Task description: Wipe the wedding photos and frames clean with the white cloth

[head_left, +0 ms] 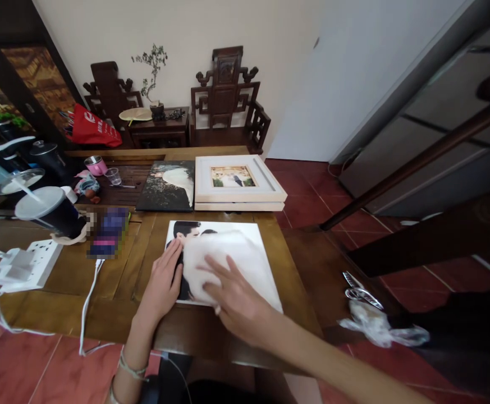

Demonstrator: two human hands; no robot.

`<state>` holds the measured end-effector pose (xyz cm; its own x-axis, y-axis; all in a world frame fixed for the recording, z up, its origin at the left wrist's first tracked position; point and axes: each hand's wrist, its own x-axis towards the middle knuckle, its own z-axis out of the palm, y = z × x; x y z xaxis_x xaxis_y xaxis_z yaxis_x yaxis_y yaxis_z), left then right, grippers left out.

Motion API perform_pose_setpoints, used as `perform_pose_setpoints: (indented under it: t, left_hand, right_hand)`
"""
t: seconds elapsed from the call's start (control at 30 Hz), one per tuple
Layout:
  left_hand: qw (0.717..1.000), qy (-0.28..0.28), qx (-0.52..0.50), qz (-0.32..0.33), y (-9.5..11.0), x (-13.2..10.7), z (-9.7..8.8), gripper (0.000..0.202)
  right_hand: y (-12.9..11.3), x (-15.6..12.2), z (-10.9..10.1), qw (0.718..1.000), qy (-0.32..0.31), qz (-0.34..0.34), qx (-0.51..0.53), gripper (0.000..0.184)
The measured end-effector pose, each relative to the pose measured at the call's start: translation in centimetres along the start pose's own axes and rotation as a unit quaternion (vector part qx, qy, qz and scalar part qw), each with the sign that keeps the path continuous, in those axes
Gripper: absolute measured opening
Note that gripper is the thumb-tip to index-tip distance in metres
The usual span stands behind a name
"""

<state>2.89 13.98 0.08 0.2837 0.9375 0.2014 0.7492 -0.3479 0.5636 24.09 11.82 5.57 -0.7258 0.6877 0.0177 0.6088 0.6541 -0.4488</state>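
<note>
A square photo panel (265, 247) with a printed picture of a couple lies flat on the wooden table in front of me. On its left edge rests my left hand (160, 283), fingers stretched out flat against the picture. A white cloth or wipe (240, 252), slightly blurred, covers much of the panel. My right hand (230, 297) presses on this cloth from above with its fingers spread, not gripped round it. Part of the printed couple is hidden under the cloth and hands.
Behind the panel are a dark photo print (166, 185) and stacked light-wood frames (236, 196). To the left are a phone (109, 233), a lidded cup (51, 210) and a white power strip (38, 264) with cables. Scissors (362, 292) and crumpled plastic (375, 322) lie at right.
</note>
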Motion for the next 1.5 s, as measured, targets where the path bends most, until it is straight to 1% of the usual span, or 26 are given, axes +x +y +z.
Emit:
perform_pose_setpoints:
  t: [0.07, 0.13, 0.17, 0.23, 0.3, 0.37, 0.43, 0.47, 0.5, 0.53, 0.63, 0.73, 0.8, 0.83, 0.9, 0.97, 1.0, 1.07, 1.17, 1.23, 1.33, 1.4, 1.47, 1.5]
  left_hand:
    - [1.0, -0.004, 0.005, -0.006, 0.0, 0.0, 0.0, 0.05]
    - [1.0, -0.005, 0.009, -0.01, 0.1, 0.0, 0.0, 0.049]
    - [1.0, -0.005, 0.01, -0.011, 0.1, 0.0, 0.0, 0.049]
    - [1.0, -0.003, 0.009, -0.01, 0.1, 0.0, 0.1, 0.048]
    - [1.0, 0.001, 0.005, -0.005, 0.0, 0.0, 0.1, 0.048]
    - [1.0, 0.009, -0.001, 0.002, 0.0, 0.0, 0.1, 0.048]
    - [1.0, 0.015, -0.008, 0.005, 0.0, 0.0, 0.1, 0.047]
    - [1.0, 0.017, -0.013, 0.006, 0.1, 0.0, 0.0, 0.047]
    - [1.0, 0.018, -0.021, 0.005, 0.2, 0.0, -0.1, 0.047]
    - [0.999, 0.022, -0.035, 0.004, 0.3, -0.1, -0.2, 0.047]
    - [0.992, 0.063, -0.108, 0.012, 0.7, -0.2, -0.8, 0.047]
    - [0.98, 0.117, -0.16, 0.023, 0.9, -0.3, -1.2, 0.046]
    - [0.98, 0.123, -0.158, 0.023, 0.8, -0.3, -1.2, 0.047]
    - [0.982, 0.114, -0.148, 0.021, 0.8, -0.3, -1.1, 0.048]
    - [0.991, 0.08, -0.11, 0.014, 0.6, -0.3, -0.7, 0.048]
    - [0.997, 0.039, -0.062, 0.008, 0.4, -0.2, -0.3, 0.048]
    - [0.999, 0.025, -0.04, 0.006, 0.3, -0.2, -0.2, 0.048]
    - [1.0, 0.014, -0.011, 0.007, 0.2, -0.1, 0.1, 0.047]
    - [1.0, 0.017, 0.003, 0.012, 0.0, -0.1, 0.2, 0.047]
    - [1.0, 0.021, 0.004, 0.012, 0.0, -0.1, 0.2, 0.048]
    - [1.0, 0.027, 0.002, 0.012, -0.1, -0.1, 0.2, 0.048]
    - [0.999, 0.031, 0.003, 0.011, -0.2, 0.0, 0.3, 0.046]
    - [0.999, 0.034, 0.004, 0.006, -0.2, 0.0, 0.3, 0.044]
    - [0.999, 0.034, 0.004, 0.003, -0.2, 0.0, 0.2, 0.044]
  right_hand:
    - [-1.6, -2.7, -0.1, 0.999, -0.016, -0.026, 0.04, 0.046]
    - [-2.4, -4.5, -0.3, 0.996, -0.031, -0.04, 0.067, 0.046]
    - [-2.3, -4.9, -0.4, 0.996, -0.027, -0.038, 0.071, 0.046]
    - [-1.2, -4.9, -0.4, 0.998, 0.006, -0.021, 0.059, 0.042]
    - [0.7, -3.7, -0.3, 0.998, 0.047, 0.007, 0.033, 0.037]
    - [2.7, -1.8, -0.3, 0.996, 0.076, 0.051, -0.003, 0.035]
    - [3.8, 0.5, -0.4, 0.99, 0.089, 0.099, -0.039, 0.036]
    - [4.0, 1.6, -0.4, 0.988, 0.089, 0.115, -0.053, 0.038]
    - [4.0, 2.6, -0.4, 0.988, 0.083, 0.118, -0.06, 0.04]
    - [3.7, 3.4, -0.3, 0.99, 0.07, 0.107, -0.06, 0.042]
    - [1.8, 4.6, 0.4, 0.999, 0.026, 0.016, -0.035, 0.043]
    - [-0.1, 3.5, 1.0, 0.996, 0.006, -0.085, 0.009, 0.037]
    - [-0.8, 1.9, 0.9, 0.991, -0.004, -0.123, 0.045, 0.033]
    - [-0.9, 1.0, 0.7, 0.989, -0.008, -0.131, 0.062, 0.032]
    - [-0.7, -0.7, 0.2, 0.989, -0.001, -0.122, 0.086, 0.032]
    - [0.1, -1.8, -0.4, 0.991, 0.025, -0.096, 0.094, 0.032]
    - [0.8, -2.1, -0.7, 0.992, 0.041, -0.076, 0.09, 0.031]
    - [2.2, -1.9, -1.0, 0.995, 0.07, -0.028, 0.068, 0.028]
    - [4.1, 0.0, -1.6, 0.993, 0.097, 0.05, 0.043, 0.027]
    - [4.6, 2.3, -2.0, 0.991, 0.102, 0.069, 0.052, 0.028]
    - [4.2, 6.7, -2.4, 0.992, 0.094, 0.056, 0.063, 0.025]
    - [3.5, 9.4, -2.3, 0.993, 0.09, 0.044, 0.061, 0.028]
    - [2.9, 11.3, -2.0, 0.994, 0.09, 0.036, 0.057, 0.031]
    - [2.8, 11.7, -1.7, 0.994, 0.092, 0.034, 0.053, 0.032]
